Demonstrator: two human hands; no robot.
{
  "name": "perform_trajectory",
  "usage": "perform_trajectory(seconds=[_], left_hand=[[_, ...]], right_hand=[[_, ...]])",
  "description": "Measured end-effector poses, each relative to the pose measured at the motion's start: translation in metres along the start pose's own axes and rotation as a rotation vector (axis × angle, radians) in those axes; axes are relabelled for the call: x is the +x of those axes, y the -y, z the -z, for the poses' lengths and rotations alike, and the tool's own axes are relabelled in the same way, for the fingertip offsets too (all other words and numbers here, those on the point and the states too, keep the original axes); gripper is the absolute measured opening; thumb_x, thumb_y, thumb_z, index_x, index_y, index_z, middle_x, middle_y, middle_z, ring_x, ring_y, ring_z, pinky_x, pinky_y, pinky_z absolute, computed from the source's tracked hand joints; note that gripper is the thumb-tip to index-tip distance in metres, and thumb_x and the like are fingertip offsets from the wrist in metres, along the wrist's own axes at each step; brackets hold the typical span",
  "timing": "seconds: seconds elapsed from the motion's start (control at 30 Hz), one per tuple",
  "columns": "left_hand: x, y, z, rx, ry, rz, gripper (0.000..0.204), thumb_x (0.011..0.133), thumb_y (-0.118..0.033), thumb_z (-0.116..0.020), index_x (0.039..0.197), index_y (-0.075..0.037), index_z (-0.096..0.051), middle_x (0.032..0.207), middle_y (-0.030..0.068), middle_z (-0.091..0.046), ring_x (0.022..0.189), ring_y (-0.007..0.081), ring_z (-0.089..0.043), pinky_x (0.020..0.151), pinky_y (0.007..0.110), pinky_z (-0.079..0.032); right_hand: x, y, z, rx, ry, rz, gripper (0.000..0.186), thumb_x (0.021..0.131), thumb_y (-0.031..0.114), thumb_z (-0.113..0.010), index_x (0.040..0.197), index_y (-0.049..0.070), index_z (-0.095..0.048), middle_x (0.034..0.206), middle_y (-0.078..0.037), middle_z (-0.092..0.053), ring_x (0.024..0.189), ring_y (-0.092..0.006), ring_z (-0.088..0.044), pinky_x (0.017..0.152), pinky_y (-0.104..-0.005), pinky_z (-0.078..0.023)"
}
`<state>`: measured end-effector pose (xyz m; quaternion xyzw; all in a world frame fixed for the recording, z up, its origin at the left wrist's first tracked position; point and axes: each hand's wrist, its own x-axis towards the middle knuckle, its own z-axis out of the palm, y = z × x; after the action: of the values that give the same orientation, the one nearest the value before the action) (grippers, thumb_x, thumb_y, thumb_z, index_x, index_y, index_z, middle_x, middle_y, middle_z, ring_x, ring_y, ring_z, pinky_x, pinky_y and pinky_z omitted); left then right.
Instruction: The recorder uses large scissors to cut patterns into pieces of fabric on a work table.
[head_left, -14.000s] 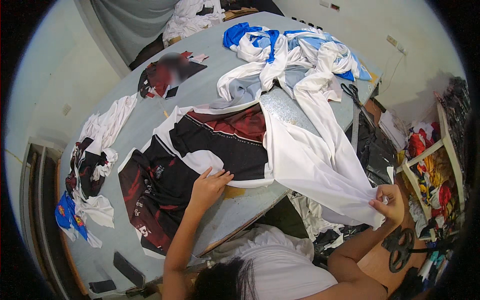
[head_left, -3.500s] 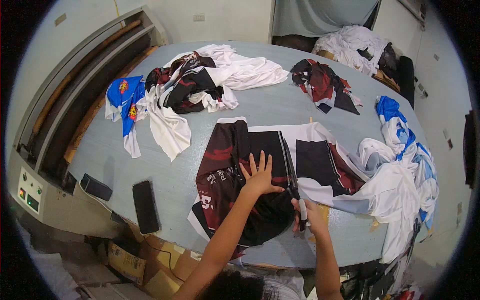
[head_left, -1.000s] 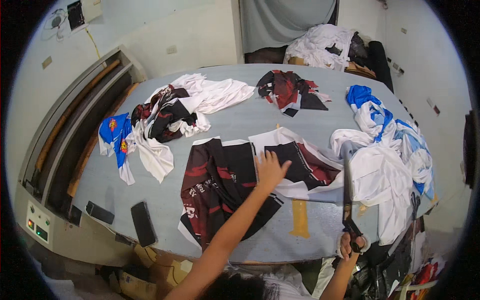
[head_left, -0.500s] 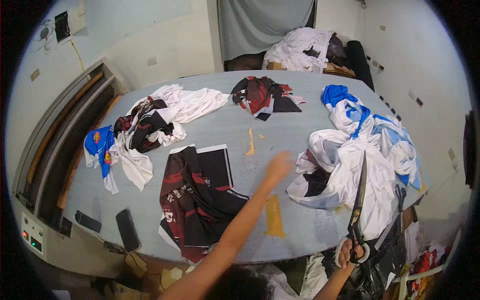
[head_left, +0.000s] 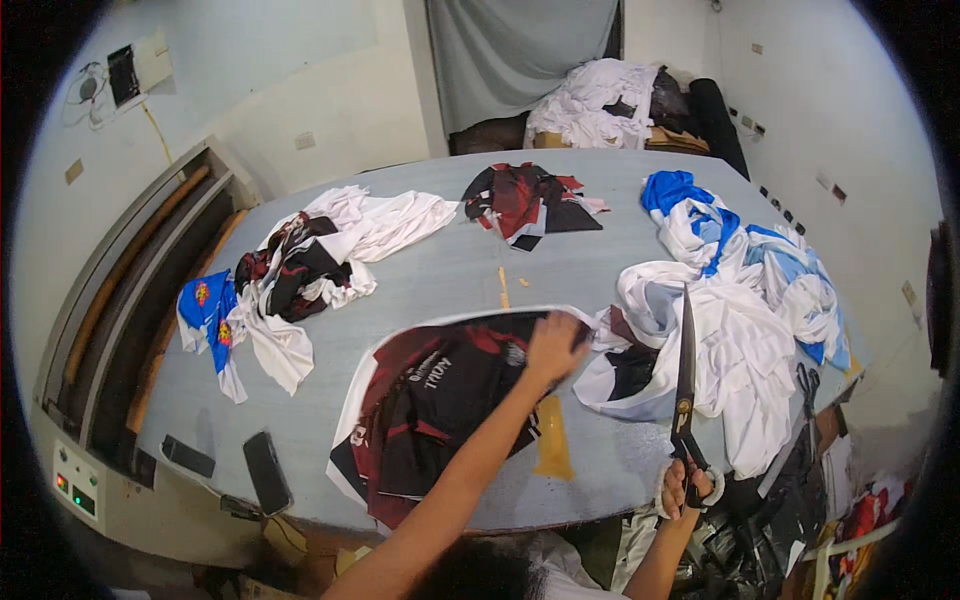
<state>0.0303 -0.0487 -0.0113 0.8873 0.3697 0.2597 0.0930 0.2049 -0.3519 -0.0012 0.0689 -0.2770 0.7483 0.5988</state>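
My left hand [head_left: 556,350] reaches across the table and lies over the right end of a black and dark red printed cloth panel [head_left: 450,375] with a white border. Its fingers look stretched out on the cloth. The panel is spread over other pieces of the same dark fabric. My right hand [head_left: 677,488] grips the handles of large black tailor's shears [head_left: 686,385], whose blades point up and away from me. White wrapping covers the handle loops. Just behind the shears is a heap of white and grey cloth [head_left: 740,350].
The grey table [head_left: 440,275] holds a dark red and black cloth bundle [head_left: 530,200], white and blue garments [head_left: 285,270], and two dark phone-like slabs [head_left: 265,472]. Smaller scissors [head_left: 808,385] lie at the right edge. A roller machine [head_left: 120,310] stands along the left.
The dark cloth has spread out to the right, with a printed panel now on top under my left hand. The shears and my right hand have shifted slightly left.
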Motion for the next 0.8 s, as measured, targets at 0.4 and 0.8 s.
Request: perform_trajectory(seconds=[0.4, 0.8], left_hand=[[-0.193, 0.024, 0.163, 0.318, -0.061, 0.541, 0.059, 0.071, -0.030, -0.066, 0.116, 0.003, -0.047, 0.113, 0.0218, -0.050, 0.097, 0.0364, -0.052, 0.081, 0.048, -0.042], [-0.074, 0.245, 0.249, 0.284, 0.888, -0.281, 0.024, 0.063, -0.028, -0.067, 0.062, -0.004, -0.065, 0.070, 0.0090, -0.064, 0.058, 0.0191, -0.057, 0.053, 0.034, -0.045]], right_hand=[[-0.033, 0.016, -0.002, -0.003, -0.091, 0.009, 0.028, 0.093, 0.018, -0.040, 0.104, -0.007, -0.045, 0.071, -0.022, -0.056, 0.053, -0.0373, -0.058, 0.046, -0.0419, -0.052], [-0.008, -0.005, 0.012, -0.138, -0.288, 0.030, 0.032, 0.091, 0.028, -0.045, 0.089, -0.004, -0.043, 0.054, -0.013, -0.047, 0.035, -0.0266, -0.049, 0.031, -0.0324, -0.042]])
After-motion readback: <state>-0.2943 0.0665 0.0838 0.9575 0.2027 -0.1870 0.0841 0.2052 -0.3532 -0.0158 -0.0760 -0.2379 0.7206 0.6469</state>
